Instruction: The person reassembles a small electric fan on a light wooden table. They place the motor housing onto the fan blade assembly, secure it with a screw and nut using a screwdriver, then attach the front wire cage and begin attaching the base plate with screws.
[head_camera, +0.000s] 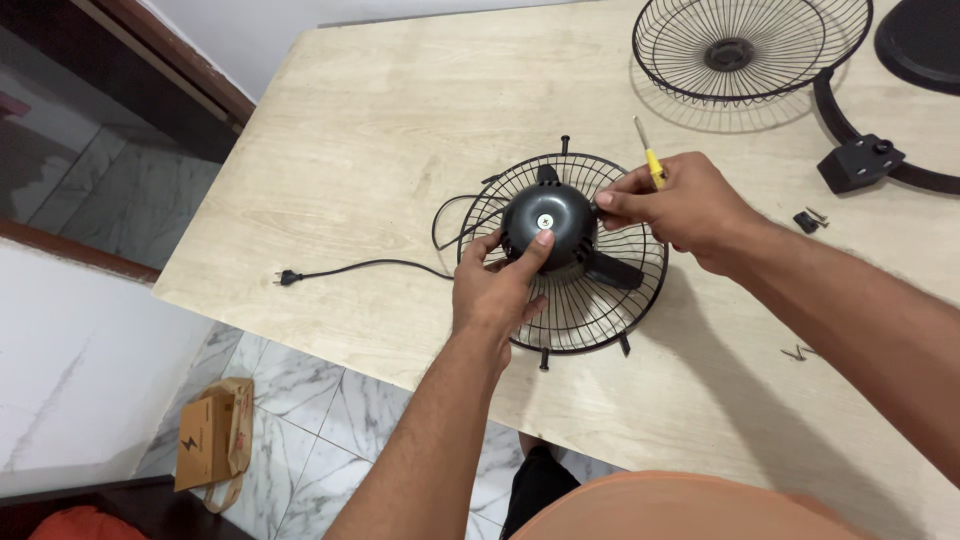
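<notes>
The left hand (497, 290) steadies the round black plastic motor housing (548, 226) of a table fan, fingers curled against its near side and the thumb pressed on its top next to the small silver screw at the centre. The housing sits on the black wire rear fan guard (590, 305), which lies flat on the pale wood-grain counter (360, 130) under both hands.

The right hand (680, 205) is closed around a yellow-handled screwdriver (652, 165), whose thin metal shaft points up and away from the knuckles, while its fingertips pinch at the far right edge of the housing. As the tool tip is not on any screw, the step in hand looks like work on the housing by touch, holding or turning a small fitting at its side rather than driving a screw.

A next move would call for the left hand to keep the housing from rotating on the guard, and for the screwdriver to be turned round in the palm before its tip could meet a screw.

A black power cord with a two-pin plug (288, 277) trails off to the left of the left hand. Beyond the right hand lie a second black wire front guard (750, 50), a black curved stand bracket (860, 160) and a few loose dark screws (810, 218).
</notes>
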